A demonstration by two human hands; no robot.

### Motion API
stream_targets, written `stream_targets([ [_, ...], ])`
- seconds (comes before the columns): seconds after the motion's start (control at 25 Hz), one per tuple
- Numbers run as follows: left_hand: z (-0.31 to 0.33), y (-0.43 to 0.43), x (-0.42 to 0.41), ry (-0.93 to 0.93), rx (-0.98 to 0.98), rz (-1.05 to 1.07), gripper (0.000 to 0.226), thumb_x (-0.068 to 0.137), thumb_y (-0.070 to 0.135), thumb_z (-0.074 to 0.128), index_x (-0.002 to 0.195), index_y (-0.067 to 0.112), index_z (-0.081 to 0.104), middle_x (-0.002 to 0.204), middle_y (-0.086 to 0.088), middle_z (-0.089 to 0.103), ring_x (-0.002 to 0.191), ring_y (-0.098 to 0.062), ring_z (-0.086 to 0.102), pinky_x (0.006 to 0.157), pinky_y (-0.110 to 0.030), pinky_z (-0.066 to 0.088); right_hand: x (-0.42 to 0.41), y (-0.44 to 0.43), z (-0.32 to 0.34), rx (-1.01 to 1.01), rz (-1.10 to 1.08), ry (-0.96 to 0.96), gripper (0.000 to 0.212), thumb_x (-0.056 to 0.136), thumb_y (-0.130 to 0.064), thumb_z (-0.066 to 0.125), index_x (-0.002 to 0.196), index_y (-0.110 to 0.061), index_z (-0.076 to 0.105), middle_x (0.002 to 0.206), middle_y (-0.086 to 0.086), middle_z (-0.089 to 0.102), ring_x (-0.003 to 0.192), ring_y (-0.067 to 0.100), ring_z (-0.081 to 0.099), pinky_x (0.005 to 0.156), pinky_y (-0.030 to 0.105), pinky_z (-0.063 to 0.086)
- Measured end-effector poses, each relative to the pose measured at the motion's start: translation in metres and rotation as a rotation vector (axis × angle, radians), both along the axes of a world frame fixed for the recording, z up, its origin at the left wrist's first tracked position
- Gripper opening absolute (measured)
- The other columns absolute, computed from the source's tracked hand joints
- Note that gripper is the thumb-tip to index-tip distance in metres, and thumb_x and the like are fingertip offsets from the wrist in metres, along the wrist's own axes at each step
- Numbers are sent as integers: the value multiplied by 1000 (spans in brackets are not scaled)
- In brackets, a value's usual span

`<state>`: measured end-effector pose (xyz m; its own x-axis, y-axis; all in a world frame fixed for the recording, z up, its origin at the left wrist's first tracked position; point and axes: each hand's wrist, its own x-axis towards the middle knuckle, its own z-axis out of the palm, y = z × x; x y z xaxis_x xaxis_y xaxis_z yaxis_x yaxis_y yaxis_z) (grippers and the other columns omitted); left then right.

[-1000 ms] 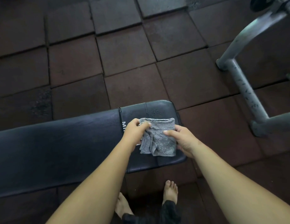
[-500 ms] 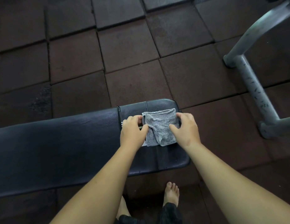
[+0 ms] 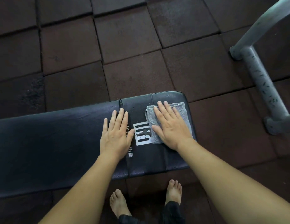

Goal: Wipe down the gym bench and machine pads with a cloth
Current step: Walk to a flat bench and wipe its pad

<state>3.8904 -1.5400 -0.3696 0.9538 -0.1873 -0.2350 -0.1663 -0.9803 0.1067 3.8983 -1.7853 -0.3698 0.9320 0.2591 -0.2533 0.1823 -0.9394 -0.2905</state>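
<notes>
The hands had given up their earlier pinch: the right hand (image 3: 171, 126) pressed the cloth (image 3: 180, 108) flat, fingers straight and slightly apart, while the left hand (image 3: 116, 135) lay likewise on the bare bench (image 3: 60, 143), so wiping seemed about to start. Folded and grey, the cloth sat by the bench's far right corner.

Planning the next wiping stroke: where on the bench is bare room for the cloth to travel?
Bare: the bench pad left of the left hand, and the near strip below the white logo. Crowded: the right end, where the right hand presses the cloth.
</notes>
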Motion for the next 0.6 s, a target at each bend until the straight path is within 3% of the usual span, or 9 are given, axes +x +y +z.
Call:
stream_targets([
  [0.2,-13,6,-2,11,2,-19,73,104,60,10,166,24,-2,173,7,-14,159,-15,-18,130,-49,-1,-56,1,2,-125,2,24,81,103,-68,18,167,-20,7,174,1,-3,160,22,-7,129,46,4],
  [0.44,-21,8,-2,-27,-3,-40,73,105,58,17,167,21,4,175,4,-6,160,-19,-11,130,-51,2,76,9,-4,-163,-114,8,72,106,-60,15,167,-24,0,174,3,-7,160,23,-9,129,47,1],
  [0.6,-21,8,-4,-39,-16,-42,73,105,59,16,167,20,5,175,3,-5,161,-20,-8,129,-52,3,-29,-4,-2,-198,-31,-44,69,108,-54,18,167,-21,7,174,4,-3,161,25,-6,129,48,3],
])
